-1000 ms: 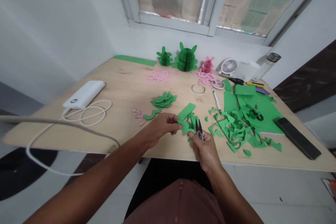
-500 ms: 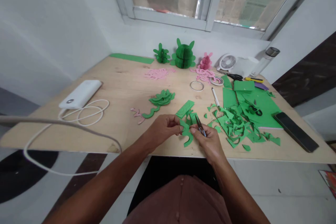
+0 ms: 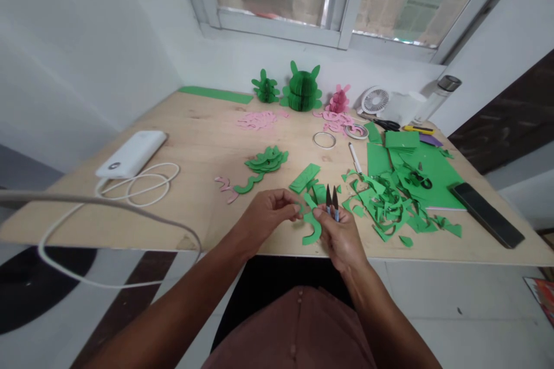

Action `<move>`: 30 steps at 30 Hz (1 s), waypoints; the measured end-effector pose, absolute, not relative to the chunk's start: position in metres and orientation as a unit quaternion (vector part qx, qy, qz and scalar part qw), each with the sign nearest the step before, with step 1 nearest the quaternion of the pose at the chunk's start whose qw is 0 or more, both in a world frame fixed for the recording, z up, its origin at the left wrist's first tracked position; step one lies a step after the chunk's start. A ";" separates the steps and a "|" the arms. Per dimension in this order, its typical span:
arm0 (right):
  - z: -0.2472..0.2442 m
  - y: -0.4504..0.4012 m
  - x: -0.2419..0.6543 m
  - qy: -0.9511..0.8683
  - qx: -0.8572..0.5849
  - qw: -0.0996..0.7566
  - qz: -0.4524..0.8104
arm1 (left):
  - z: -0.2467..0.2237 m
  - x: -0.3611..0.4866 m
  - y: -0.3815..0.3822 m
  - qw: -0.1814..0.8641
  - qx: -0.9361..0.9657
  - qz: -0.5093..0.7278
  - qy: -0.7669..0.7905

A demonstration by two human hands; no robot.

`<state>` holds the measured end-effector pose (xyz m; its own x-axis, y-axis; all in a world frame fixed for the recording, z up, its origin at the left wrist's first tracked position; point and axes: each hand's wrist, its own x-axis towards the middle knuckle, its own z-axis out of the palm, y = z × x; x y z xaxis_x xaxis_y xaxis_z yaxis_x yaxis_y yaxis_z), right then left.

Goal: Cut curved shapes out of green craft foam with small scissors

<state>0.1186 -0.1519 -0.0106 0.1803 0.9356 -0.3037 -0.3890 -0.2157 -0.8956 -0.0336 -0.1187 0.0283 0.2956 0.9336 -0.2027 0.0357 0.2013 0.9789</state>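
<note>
My right hand (image 3: 344, 237) grips scissors (image 3: 332, 199), their dark blades parted and pointing away from me. The same hand pinches a curved green paper cutout (image 3: 312, 230) between thumb and finger. At its left, my left hand (image 3: 274, 209) is closed in a pinch on a small green paper strip (image 3: 299, 206); whether this strip joins the cutout I cannot tell. Just beyond the hands lies a green paper rectangle (image 3: 305, 177) with drawn outlines. A stack of wavy green cutouts (image 3: 269, 159) rests farther left, beside a pink cutout (image 3: 225, 189).
Green paper scraps (image 3: 385, 204) spread to the right, near a black phone (image 3: 489, 214) and a white pen (image 3: 355, 157). A white power bank (image 3: 132, 154) with a looped cable sits left. Paper honeycomb figures (image 3: 303, 92) stand at the back, near a small fan (image 3: 375, 102).
The scissors have turned more upright in my right hand and their blades have spread apart. My left hand has drawn slightly away from the cutout, with a small strip in its fingertips.
</note>
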 end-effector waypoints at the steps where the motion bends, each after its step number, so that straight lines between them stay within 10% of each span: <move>1: -0.009 -0.152 0.119 -0.257 -0.514 0.572 0.586 | 0.029 -0.036 -0.119 0.605 0.513 0.375 0.480; 30: -0.011 -0.155 0.118 -0.174 -0.373 0.593 0.692 | 0.024 0.004 -0.149 0.656 0.406 0.467 0.431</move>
<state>0.1179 -0.1547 -0.0112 -0.0187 0.9504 -0.3103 -0.6908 -0.2367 -0.6832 0.0036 -0.1491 0.0239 0.1914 0.9635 -0.1871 -0.2627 0.2340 0.9361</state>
